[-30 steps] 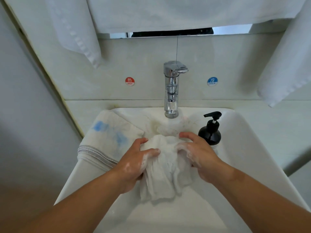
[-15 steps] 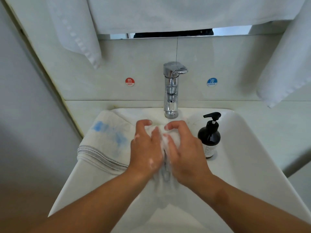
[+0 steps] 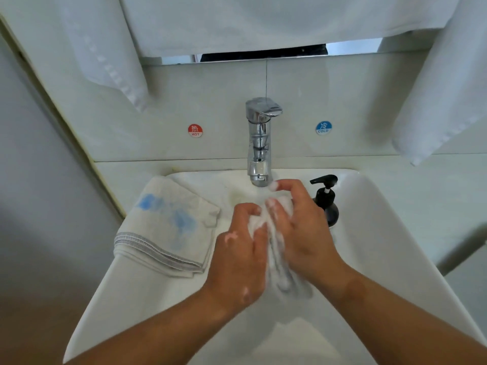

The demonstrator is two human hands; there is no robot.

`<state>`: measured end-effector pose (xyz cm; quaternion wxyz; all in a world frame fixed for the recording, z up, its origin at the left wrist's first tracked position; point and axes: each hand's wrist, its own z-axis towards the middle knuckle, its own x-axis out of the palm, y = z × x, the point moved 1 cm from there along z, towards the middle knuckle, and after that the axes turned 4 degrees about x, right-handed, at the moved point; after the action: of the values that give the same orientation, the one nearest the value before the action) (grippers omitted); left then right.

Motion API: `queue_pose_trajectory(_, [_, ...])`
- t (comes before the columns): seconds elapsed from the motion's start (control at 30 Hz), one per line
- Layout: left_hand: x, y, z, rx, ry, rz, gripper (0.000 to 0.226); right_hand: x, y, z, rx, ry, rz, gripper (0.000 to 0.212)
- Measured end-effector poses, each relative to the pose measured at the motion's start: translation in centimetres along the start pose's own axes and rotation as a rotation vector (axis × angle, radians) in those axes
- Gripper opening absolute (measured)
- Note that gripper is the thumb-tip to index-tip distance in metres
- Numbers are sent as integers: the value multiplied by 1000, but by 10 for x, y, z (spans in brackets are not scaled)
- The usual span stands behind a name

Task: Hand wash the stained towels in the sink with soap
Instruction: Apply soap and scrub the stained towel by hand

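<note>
Two towels are in play, and I judge only one is being washed. The sink (image 3: 382,233) fills the lower middle of the frame. The folded towel (image 3: 168,225) lies over its left rim, left of centre, with blue stains plain on its top face. It looks dry and not yet washed.

At frame centre, both hands work over the basin. The left hand (image 3: 237,254) curls its fingers round one side of the sudsy towel (image 3: 276,243). The right hand (image 3: 303,233) clutches the other side, with foam on its fingertips.

The tap (image 3: 259,140) stands above them, and I see no water running. The soap bottle (image 3: 326,204) stands just right of the right hand.

Soaping and scrubbing of this towel seem under way. Rinsing, wringing and the whole blue-stained towel are left.
</note>
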<state>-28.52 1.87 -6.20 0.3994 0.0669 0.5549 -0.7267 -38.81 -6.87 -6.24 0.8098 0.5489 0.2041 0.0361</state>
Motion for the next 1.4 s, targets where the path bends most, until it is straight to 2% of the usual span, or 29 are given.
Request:
queue_pose_trajectory(0.1, [-18,15,11,16,157,89,28,-10,-16,5,104,134,-6,16])
queue_pose_trajectory(0.2, [-35,43,17,-79,380,278,55,-21,-34,8,274,422,-119,44])
queue_pose_trajectory(0.27, [-42,58,13,-143,531,384,57,-26,-35,9,372,590,-259,54])
queue_pose_trajectory(0.4, [-51,74,2,-214,682,528,46,-27,-23,7,317,781,-748,33])
queue_pose_trajectory(0.47, [-53,73,1,-190,676,638,44,-29,-21,3,359,785,-920,38])
queue_pose_trajectory(0.53, [-51,69,4,-142,670,700,56,-29,-17,1,346,744,-1036,58])
queue_pose_trajectory(0.57, [-47,69,5,-113,689,695,70,-28,-17,1,304,752,-1042,73])
queue_pose_trajectory(0.63, [-35,69,8,-99,805,657,106,-20,-21,-1,206,845,-959,113])
queue_pose_trajectory(0.7, [-20,75,8,-117,912,670,128,-8,-29,-6,191,950,-910,139])
queue_pose_trajectory(0.83, [-7,81,15,-53,906,769,140,6,-42,-6,197,885,-975,145])
queue_pose_trajectory(0.93, [-6,77,15,-33,946,697,120,11,-44,-9,222,875,-978,139])
queue_pose_trajectory(0.97, [-5,77,13,-8,968,656,106,11,-47,-11,219,886,-954,126])
queue_pose_trajectory(1.03, [-5,79,5,77,984,627,81,10,-53,-16,147,919,-914,77])
queue_pose_trajectory(1.07, [-5,81,2,123,976,625,76,8,-53,-18,84,924,-923,58])
queue_pose_trajectory(1.13, [-5,90,0,160,928,619,69,7,-49,-19,-34,905,-964,37])
queue_pose_trajectory(1.3, [-15,106,6,313,832,550,27,4,-26,-14,-191,827,-1069,21])
queue_pose_trajectory(1.33, [-20,104,9,266,827,465,25,1,-23,-12,-170,805,-1048,19])
queue_pose_trajectory(1.4, [-32,96,13,133,820,288,35,-4,-20,-9,-70,757,-882,19])
